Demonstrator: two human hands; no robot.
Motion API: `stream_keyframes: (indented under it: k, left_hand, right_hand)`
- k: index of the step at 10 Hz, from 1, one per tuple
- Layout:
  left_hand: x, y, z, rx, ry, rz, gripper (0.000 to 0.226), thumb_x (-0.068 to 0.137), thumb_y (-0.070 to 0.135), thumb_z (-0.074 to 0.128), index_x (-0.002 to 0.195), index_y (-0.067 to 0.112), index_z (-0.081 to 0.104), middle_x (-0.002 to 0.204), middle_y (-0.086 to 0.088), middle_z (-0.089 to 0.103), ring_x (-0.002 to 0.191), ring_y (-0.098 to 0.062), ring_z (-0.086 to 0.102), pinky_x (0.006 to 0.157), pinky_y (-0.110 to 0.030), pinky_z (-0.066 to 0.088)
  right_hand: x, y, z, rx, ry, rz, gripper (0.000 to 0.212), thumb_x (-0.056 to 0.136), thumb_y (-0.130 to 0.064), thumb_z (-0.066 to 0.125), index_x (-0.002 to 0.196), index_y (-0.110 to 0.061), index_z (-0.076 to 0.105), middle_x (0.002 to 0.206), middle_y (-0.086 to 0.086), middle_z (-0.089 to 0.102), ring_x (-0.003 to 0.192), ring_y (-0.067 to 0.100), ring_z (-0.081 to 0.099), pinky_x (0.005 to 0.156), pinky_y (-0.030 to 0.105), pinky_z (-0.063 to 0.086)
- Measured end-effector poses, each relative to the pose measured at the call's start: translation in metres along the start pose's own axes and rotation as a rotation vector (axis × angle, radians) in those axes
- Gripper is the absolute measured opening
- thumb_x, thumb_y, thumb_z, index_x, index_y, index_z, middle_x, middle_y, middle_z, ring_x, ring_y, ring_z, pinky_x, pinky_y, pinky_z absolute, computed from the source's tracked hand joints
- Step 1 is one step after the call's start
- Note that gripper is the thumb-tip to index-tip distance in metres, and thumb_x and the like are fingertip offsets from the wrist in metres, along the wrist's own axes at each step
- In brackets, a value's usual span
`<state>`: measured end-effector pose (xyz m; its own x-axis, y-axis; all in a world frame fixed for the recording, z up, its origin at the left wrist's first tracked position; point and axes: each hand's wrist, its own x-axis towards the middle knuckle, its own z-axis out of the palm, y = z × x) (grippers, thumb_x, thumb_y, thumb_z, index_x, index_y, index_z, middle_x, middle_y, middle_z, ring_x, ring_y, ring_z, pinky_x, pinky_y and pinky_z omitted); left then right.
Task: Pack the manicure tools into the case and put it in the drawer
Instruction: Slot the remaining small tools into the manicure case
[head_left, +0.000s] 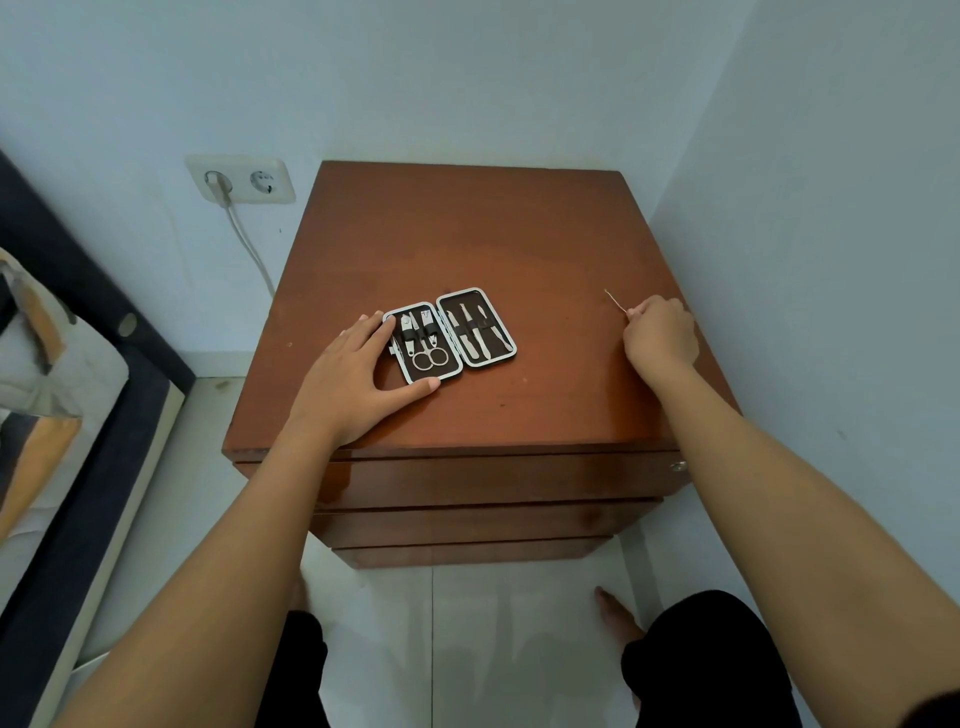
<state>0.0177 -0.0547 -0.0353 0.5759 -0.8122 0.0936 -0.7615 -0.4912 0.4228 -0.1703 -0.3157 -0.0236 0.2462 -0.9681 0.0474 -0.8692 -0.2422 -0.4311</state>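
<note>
A small manicure case (450, 334) lies wide open on the brown cabinet top (467, 244). Its left half holds clippers and scissors (430, 357), its right half several slim metal tools under an elastic band. My left hand (353, 374) rests flat on the wood, fingers spread and touching the case's left edge and near corner. My right hand (658, 338) is at the right side of the top, pinching a thin metal tool (615, 301) whose tip points up and left. The top drawer (498, 480) below the cabinet top is shut.
The cabinet stands in a corner, with a wall behind it and another close on the right. Two more drawer fronts (478, 525) sit under the top one. A wall socket (241, 180) with a plugged cable is at the left. A bed edge (78, 415) lies far left.
</note>
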Motion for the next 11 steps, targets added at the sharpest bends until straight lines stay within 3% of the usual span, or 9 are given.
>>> stream_keyframes:
  k: [1,2,4,6,7,10,11]
  left_hand:
    - [0.000,0.000,0.000,0.000,-0.002,0.000,0.095,0.073,0.073,0.049,0.148,0.024,0.019,0.157,0.006,0.016,0.144,-0.011,0.009,0.114,-0.033,0.010]
    - [0.001,0.001,0.000,0.004,-0.001,0.001,0.095,0.073,0.073,0.050,0.148,0.023,0.019,0.157,0.006,0.016,0.144,-0.011,0.009,0.114,-0.033,0.011]
    - [0.000,0.001,0.000,-0.001,0.004,0.002,0.095,0.073,0.072,0.050,0.148,0.023,0.020,0.157,0.005,0.018,0.144,-0.011,0.010,0.114,-0.035,0.013]
    - [0.000,0.001,0.000,0.000,0.005,0.009,0.095,0.073,0.073,0.049,0.148,0.023,0.020,0.157,0.005,0.017,0.144,-0.012,0.010,0.114,-0.034,0.012]
    - [0.000,-0.001,0.000,-0.010,0.009,0.014,0.095,0.073,0.072,0.051,0.148,0.022,0.020,0.157,0.005,0.017,0.144,-0.012,0.011,0.114,-0.034,0.011]
    - [0.000,-0.001,0.002,-0.011,0.022,0.019,0.094,0.074,0.071,0.052,0.148,0.022,0.020,0.157,0.004,0.018,0.144,-0.013,0.011,0.114,-0.032,0.011]
    - [0.001,-0.001,0.001,-0.012,0.027,0.016,0.094,0.074,0.071,0.052,0.148,0.022,0.020,0.157,0.004,0.018,0.144,-0.013,0.011,0.114,-0.032,0.011]
  right_hand:
    - [-0.017,-0.006,0.005,-0.026,0.016,-0.007,0.024,0.095,-0.024,0.043,0.109,-0.013,0.059,0.127,0.014,0.049,0.120,0.033,0.039,0.098,0.044,0.032]
    - [-0.044,-0.018,0.010,0.037,0.007,-0.118,0.020,0.095,-0.022,0.041,0.103,-0.014,0.057,0.121,0.012,0.053,0.117,0.032,0.041,0.094,0.043,0.033]
    - [-0.097,-0.050,0.022,0.290,-0.123,-0.460,0.013,0.093,-0.009,0.041,0.085,-0.011,0.051,0.098,0.010,0.059,0.096,0.028,0.049,0.083,0.042,0.042]
    - [-0.103,-0.051,0.030,0.214,-0.078,-0.568,0.018,0.094,-0.014,0.043,0.098,-0.009,0.059,0.095,0.010,0.055,0.094,0.025,0.050,0.075,0.038,0.045]
    - [-0.102,-0.052,0.030,0.187,-0.064,-0.593,0.020,0.094,-0.015,0.044,0.099,-0.008,0.062,0.090,0.010,0.054,0.090,0.025,0.050,0.065,0.032,0.039]
    - [-0.108,-0.063,0.030,-0.003,-0.053,-0.663,0.026,0.096,-0.022,0.039,0.101,-0.012,0.062,0.082,0.000,0.042,0.089,0.023,0.048,0.055,0.033,0.037]
    - [-0.106,-0.065,0.031,-0.067,-0.089,-0.651,0.030,0.097,-0.028,0.036,0.115,-0.018,0.057,0.094,0.004,0.047,0.096,0.024,0.047,0.058,0.031,0.034]
